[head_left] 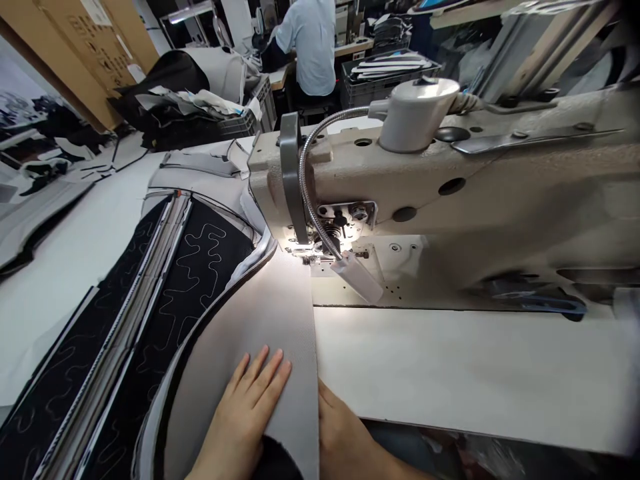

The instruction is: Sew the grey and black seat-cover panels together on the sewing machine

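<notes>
A wide grey fabric panel (240, 320) with a curved dark-edged seam on its left lies on the sewing table. Its far end reaches the lit needle area of a sewing machine (330, 233). My left hand (247, 407) rests flat on top of the panel, fingers stretched forward. At the panel's right edge is my right hand (345, 427); its fingers pass beneath the fabric and are hidden, so whether they pinch it does not show. Joined to the left is a black section (200, 267) with wavy pale stitching and a zipper-like strip (125, 320).
A small lamp (357, 277) on a flexible metal neck shines under the machine head. The white tabletop (450, 367) extends right. Stacked fabric pieces (200, 100) and a cardboard box (85, 47) stand at back left. A person (313, 47) sits farther back, near a crate (380, 77).
</notes>
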Demonstrator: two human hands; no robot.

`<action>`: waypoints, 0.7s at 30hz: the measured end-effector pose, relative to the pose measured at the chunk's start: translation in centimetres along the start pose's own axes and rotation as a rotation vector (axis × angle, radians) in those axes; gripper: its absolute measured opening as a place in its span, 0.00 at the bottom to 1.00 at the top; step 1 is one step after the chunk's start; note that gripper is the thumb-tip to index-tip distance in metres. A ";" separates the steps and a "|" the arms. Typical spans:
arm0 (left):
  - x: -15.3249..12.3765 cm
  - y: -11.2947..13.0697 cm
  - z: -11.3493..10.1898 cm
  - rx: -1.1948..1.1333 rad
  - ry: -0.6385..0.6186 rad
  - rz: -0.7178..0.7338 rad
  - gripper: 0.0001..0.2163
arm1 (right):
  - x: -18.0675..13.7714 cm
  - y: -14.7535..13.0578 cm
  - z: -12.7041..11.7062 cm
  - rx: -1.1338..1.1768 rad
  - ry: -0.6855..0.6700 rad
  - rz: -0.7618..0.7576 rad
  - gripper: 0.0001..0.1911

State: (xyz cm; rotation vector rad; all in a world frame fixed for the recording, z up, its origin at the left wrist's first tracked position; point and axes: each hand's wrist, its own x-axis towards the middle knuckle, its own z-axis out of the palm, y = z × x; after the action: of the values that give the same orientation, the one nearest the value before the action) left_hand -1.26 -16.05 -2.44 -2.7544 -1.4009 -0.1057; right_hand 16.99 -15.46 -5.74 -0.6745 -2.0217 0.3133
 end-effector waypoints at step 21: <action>8.7 -6.4 -1.3 0.074 -0.164 0.131 0.36 | 0.2 1.1 -1.7 -0.454 -0.271 -0.126 0.20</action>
State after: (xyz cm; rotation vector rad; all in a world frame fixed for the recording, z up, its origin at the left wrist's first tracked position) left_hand -1.35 -5.42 -0.37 -2.8383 -1.2237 0.1771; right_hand 18.77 -14.52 -5.26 -0.8082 -2.4125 -0.1452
